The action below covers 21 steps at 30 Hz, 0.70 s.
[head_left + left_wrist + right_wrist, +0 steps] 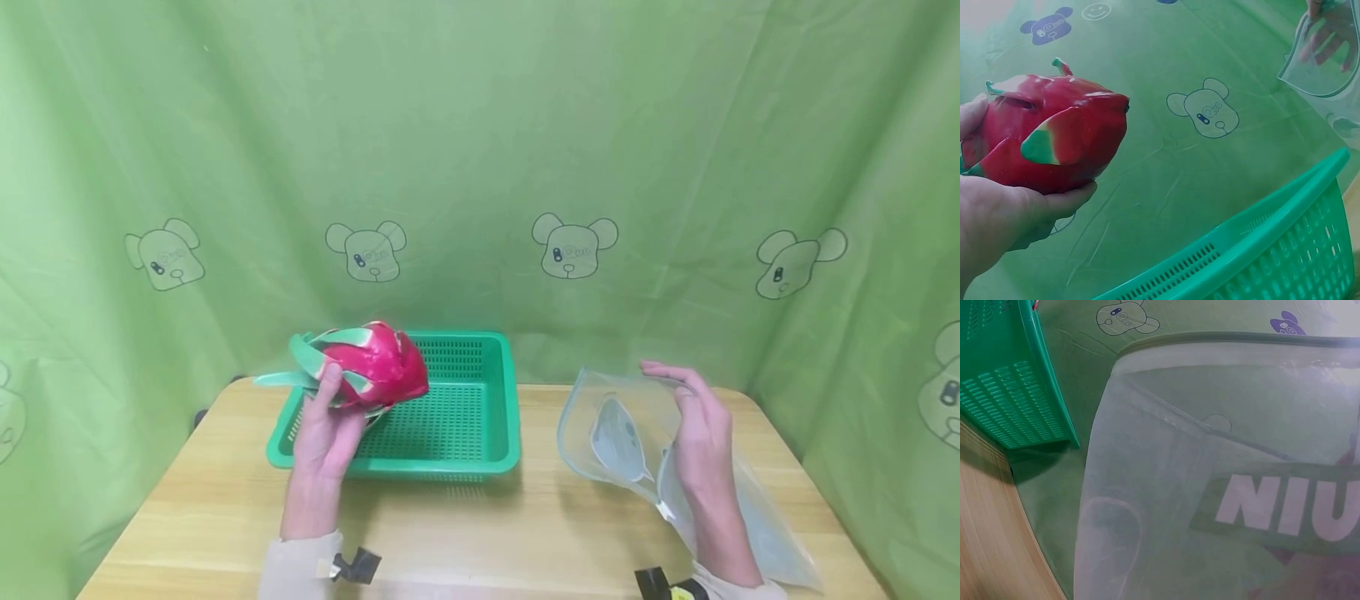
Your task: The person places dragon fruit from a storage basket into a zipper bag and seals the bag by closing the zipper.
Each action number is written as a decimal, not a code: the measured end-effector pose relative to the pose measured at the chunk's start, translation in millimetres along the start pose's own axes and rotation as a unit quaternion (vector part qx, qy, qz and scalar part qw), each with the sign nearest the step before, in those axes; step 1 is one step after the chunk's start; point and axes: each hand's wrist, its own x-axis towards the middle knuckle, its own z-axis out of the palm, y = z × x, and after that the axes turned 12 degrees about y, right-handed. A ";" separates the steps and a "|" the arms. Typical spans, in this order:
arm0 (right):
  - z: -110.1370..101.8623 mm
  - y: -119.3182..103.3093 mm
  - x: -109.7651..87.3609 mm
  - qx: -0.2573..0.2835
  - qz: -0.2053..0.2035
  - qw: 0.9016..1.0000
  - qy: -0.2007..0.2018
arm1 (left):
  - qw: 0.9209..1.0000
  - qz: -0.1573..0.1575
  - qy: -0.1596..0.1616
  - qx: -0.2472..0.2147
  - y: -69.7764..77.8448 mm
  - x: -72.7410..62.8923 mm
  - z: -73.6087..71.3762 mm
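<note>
A red dragon fruit [386, 367] with green-tipped scales is held up in my left hand [326, 437], over the left part of a green plastic basket [512, 417]. Thumb and fingers wrap its lower, leafy end in the left wrist view. At the right, my right hand [703, 433] holds a translucent zip bag [618, 437] near its mouth, which gapes. Some of its fingers show through the plastic in the left wrist view. White letters reading "NIU" are printed on the bag [1147, 487] in the right wrist view. The thumb's grip is partly hidden.
The basket stands on a light wooden table [480, 533], toward the back left. Behind and at both sides hangs a green curtain [480, 125] with bear-head prints. The bag's lower end trails toward the table's right front.
</note>
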 end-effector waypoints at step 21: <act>3.8 -0.7 -1.1 -0.001 0.001 1.000 -0.011 | 0.999 0.022 -0.034 0.033 -0.8 -4.3 8.8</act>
